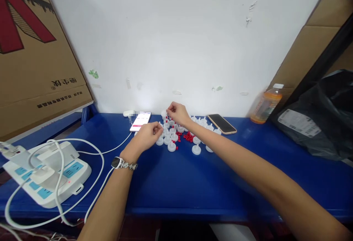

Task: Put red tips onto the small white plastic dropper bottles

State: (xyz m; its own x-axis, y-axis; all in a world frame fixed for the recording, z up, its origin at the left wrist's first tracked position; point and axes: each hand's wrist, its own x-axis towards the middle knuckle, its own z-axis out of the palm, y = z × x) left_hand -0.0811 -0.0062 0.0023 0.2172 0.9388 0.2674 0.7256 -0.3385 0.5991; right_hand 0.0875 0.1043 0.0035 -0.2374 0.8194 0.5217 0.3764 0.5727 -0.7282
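Observation:
My left hand (150, 135) is closed in a pinch beside the left edge of a cluster of translucent white nozzle caps (171, 146). My right hand (178, 113) reaches to the back of the cluster, thumb and fingers pinched together above the rear caps. Whatever either hand grips is too small or hidden to name. Several caps on the left carry small red tips, while caps farther right, such as one white cap (196, 149), have bare spouts. Between them lies a pile of loose red tips (189, 137). My right forearm hides part of the cluster.
Behind my left hand lies a lit phone (140, 122) with a cable. A dark-screened phone (222, 123) rests back right. A power strip (46, 175) with looping white cords occupies the left. An orange drink bottle (266, 104) and black plastic bag (317, 116) stand right on the blue table (176, 182).

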